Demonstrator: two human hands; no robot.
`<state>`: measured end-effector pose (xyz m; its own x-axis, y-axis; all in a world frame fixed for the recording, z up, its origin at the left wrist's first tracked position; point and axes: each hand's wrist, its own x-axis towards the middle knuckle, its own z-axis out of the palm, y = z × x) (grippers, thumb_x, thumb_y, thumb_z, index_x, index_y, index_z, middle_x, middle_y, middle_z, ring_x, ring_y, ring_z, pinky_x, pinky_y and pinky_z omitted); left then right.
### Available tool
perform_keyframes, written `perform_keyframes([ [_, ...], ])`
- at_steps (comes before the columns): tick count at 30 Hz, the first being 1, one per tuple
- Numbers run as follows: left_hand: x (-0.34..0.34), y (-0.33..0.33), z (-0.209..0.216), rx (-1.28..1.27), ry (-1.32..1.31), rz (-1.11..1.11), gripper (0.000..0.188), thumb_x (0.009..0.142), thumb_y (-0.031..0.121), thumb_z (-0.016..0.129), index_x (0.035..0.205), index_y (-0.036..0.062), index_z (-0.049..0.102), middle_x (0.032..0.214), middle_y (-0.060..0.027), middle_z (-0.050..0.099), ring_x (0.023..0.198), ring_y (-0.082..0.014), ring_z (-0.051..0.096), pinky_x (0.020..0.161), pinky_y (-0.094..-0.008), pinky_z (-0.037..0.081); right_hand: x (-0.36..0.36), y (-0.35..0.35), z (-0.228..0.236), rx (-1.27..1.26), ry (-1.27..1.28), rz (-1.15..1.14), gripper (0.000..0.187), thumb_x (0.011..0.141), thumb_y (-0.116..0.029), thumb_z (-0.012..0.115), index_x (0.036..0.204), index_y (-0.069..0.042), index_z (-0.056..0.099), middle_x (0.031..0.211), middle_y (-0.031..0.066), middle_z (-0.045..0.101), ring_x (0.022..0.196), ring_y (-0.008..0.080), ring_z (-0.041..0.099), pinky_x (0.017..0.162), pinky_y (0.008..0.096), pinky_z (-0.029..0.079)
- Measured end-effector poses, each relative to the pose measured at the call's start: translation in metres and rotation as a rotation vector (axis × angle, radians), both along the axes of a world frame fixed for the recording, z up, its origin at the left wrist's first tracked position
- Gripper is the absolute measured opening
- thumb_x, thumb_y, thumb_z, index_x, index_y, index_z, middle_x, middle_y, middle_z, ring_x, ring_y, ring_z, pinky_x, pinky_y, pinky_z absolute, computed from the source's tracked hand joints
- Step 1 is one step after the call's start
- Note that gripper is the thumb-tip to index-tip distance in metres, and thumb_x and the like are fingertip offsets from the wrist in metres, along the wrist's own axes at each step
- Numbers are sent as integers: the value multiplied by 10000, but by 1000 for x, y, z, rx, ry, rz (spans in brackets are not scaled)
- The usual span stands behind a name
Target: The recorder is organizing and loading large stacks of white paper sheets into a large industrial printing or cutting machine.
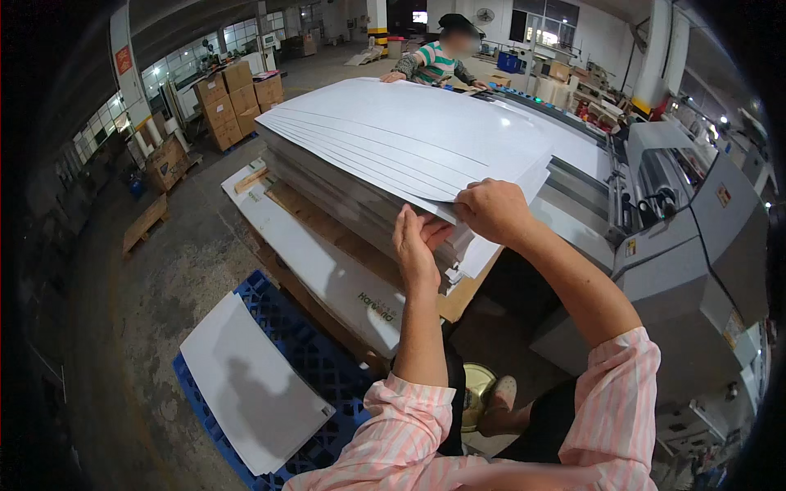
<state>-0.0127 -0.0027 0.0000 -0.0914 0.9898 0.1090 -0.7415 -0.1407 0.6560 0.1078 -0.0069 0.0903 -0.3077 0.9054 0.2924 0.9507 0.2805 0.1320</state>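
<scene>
A tall stack of large white paper sheets (368, 123) stands in front of me, its top sheets fanned in steps along the near left side. My right hand (495, 211) is closed over the near corner of the top sheets, thumb and fingers pinching the edge. Just left of it, my left hand (419, 244) is held upright with its fingers stretched out, against or very near the stack's side below the fanned sheets. Whether the left fingertips touch the paper I cannot tell. At the far end, a co-worker's hand (394, 77) rests at the stack's edge.
To the right stands a large grey machine (696, 245). At lower left a blue plastic pallet (270, 307) carries a smaller pile of white sheets (254, 385). Cardboard boxes (225, 106) are stacked at back left. The co-worker (442, 61) stands across the stack.
</scene>
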Motion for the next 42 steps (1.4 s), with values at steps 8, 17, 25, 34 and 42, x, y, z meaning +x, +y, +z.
perform_keyframes([
  [8,2,-1,2,9,20,18,473,930,220,425,1295,-43,279,965,-151,542,802,-201,592,714,-314,519,-8,-4,11,-97,171,78,275,782,-354,583,845,-105,682,740,92,634,707,264,610,616,359,472],
  [17,0,-1,7,31,125,26,528,857,68,532,1298,-54,269,952,-126,553,783,-169,588,670,-282,520,-3,3,11,240,-33,145,174,758,-251,606,825,-102,665,796,58,624,765,227,601,596,333,483],
  [25,10,1,10,33,383,174,274,877,140,522,1093,-20,467,857,-76,550,700,-126,517,611,-252,475,10,25,12,154,166,239,177,780,-263,587,788,-94,642,711,92,603,654,276,582,572,372,465],
  [34,13,2,-2,141,675,248,204,817,153,550,795,-47,578,711,-39,520,649,-99,469,599,-239,378,13,8,8,256,245,262,129,778,-188,582,735,-77,631,701,86,597,684,280,580,581,367,458],
  [42,7,3,-3,165,684,269,265,857,233,516,857,-23,585,802,-127,547,723,-226,529,631,-329,420,8,0,-7,134,335,301,216,819,-281,539,786,-94,642,718,77,604,717,276,582,607,379,470],
])
